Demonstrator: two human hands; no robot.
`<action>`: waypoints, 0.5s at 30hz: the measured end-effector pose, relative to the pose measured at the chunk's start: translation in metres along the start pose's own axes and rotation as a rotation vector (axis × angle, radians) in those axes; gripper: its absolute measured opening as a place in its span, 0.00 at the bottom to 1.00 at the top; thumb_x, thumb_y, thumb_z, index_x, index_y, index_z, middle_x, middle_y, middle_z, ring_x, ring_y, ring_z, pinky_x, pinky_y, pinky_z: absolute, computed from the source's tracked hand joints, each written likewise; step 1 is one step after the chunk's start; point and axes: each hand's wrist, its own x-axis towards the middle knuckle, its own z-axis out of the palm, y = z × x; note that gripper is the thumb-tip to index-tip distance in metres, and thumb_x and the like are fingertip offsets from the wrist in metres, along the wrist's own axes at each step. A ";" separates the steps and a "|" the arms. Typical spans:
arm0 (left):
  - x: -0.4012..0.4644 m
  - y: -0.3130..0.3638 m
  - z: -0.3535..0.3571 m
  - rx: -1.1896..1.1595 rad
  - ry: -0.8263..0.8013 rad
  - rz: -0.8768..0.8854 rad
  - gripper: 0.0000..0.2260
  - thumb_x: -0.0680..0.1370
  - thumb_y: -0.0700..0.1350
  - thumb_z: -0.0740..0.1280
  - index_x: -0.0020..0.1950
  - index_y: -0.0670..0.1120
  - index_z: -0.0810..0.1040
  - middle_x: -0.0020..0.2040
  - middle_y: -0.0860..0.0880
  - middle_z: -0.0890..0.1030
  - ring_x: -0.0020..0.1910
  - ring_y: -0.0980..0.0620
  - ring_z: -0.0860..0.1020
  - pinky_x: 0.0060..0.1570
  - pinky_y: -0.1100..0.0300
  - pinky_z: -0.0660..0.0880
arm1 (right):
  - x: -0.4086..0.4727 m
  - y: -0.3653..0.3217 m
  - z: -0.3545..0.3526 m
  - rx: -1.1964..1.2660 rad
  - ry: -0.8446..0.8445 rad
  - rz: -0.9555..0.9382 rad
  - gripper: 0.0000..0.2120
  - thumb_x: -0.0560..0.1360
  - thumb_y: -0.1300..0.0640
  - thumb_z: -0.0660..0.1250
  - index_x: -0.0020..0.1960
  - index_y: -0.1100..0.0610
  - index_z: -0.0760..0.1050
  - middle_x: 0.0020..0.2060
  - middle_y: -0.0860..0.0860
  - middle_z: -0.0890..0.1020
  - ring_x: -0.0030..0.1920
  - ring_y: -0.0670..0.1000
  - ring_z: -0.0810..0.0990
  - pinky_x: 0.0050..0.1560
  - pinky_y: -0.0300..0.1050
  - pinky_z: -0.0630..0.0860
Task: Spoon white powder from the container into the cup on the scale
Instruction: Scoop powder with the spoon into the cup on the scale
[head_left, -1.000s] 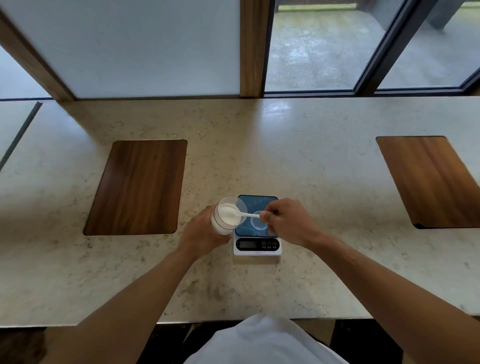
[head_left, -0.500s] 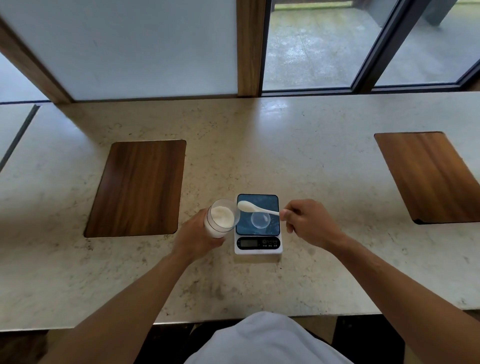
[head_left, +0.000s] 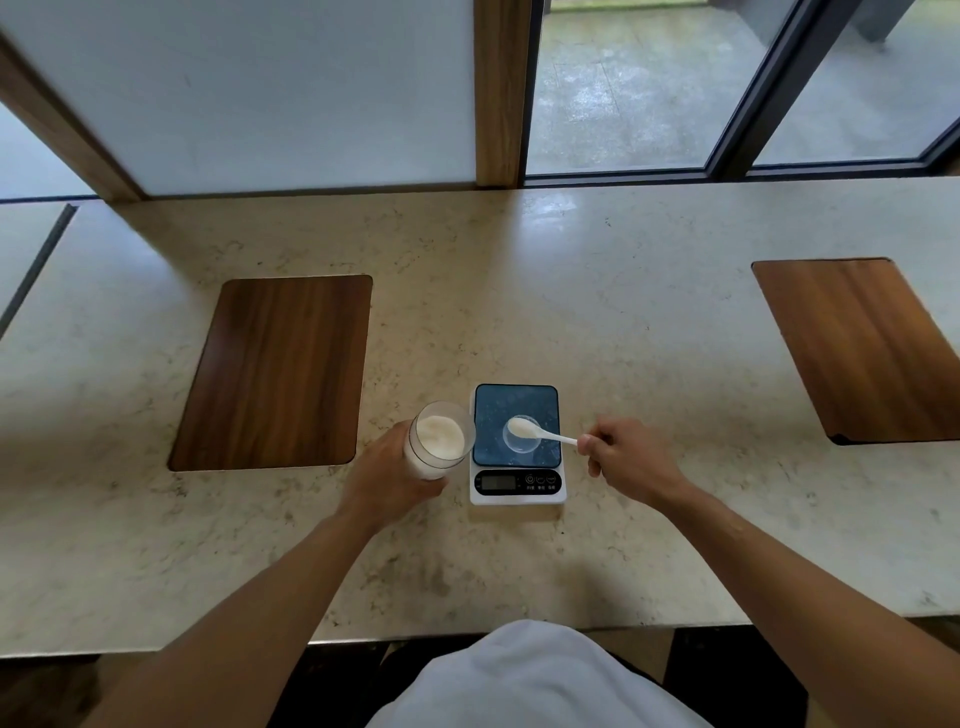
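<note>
A clear round container (head_left: 439, 440) holding white powder is tilted toward the scale, gripped from the left by my left hand (head_left: 387, 475). A small white scale (head_left: 517, 444) with a dark blue platform stands just right of it. A small clear cup (head_left: 521, 442) sits on the platform. My right hand (head_left: 628, 460) pinches the handle end of a white spoon (head_left: 540, 432). The spoon's bowl carries white powder and hovers over the cup's far rim.
Two wooden boards lie on the pale stone counter: one (head_left: 275, 371) at the left, one (head_left: 865, 348) at the far right. The counter's front edge (head_left: 208, 647) runs close to my body. Window frames stand behind the counter.
The spoon left the container and travelled right, from above the scale's left side to over the cup. My right hand drew back to the right. The container stayed tilted in my left hand.
</note>
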 end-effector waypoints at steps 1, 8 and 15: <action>0.000 0.000 0.000 -0.001 0.002 0.001 0.32 0.60 0.53 0.79 0.61 0.53 0.73 0.52 0.55 0.80 0.47 0.53 0.78 0.44 0.57 0.74 | 0.001 0.002 0.002 -0.014 0.006 0.007 0.13 0.79 0.55 0.66 0.36 0.55 0.80 0.26 0.48 0.82 0.22 0.40 0.74 0.28 0.40 0.68; -0.001 0.003 0.001 0.008 0.004 0.006 0.31 0.60 0.53 0.79 0.61 0.52 0.73 0.52 0.54 0.80 0.47 0.51 0.78 0.45 0.56 0.75 | 0.005 0.006 0.012 -0.052 0.029 0.029 0.14 0.80 0.54 0.65 0.36 0.55 0.79 0.27 0.49 0.82 0.24 0.44 0.73 0.29 0.41 0.68; -0.002 0.006 0.000 0.008 -0.002 0.007 0.31 0.61 0.53 0.79 0.61 0.53 0.73 0.51 0.57 0.78 0.46 0.54 0.76 0.44 0.59 0.72 | 0.007 0.003 0.015 -0.067 0.049 0.006 0.12 0.80 0.54 0.65 0.39 0.55 0.78 0.29 0.49 0.82 0.26 0.45 0.74 0.29 0.40 0.67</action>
